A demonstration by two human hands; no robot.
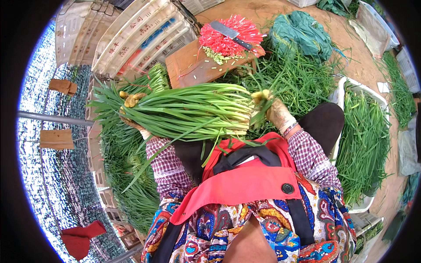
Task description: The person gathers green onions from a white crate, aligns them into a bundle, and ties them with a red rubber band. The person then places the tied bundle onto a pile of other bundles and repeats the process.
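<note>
A thick bundle of green garlic chives lies sideways before me, its pale cut ends to the right. My left hand, in a yellowed glove, is closed around its leafy end. Just off the pale ends is my right hand, also gloved, with some loose green blades at its fingers; motion blurs them. Beyond the bundle stands a wooden stool-like block with short cut stem pieces. On it a pile of red plastic ties carries a knife with a black handle.
Loose chives are heaped beyond my right hand, beside a green sack. A white crate full of chives stands at the right. Tied bundles lie at the left. Stacked plastic crates rise at the upper left.
</note>
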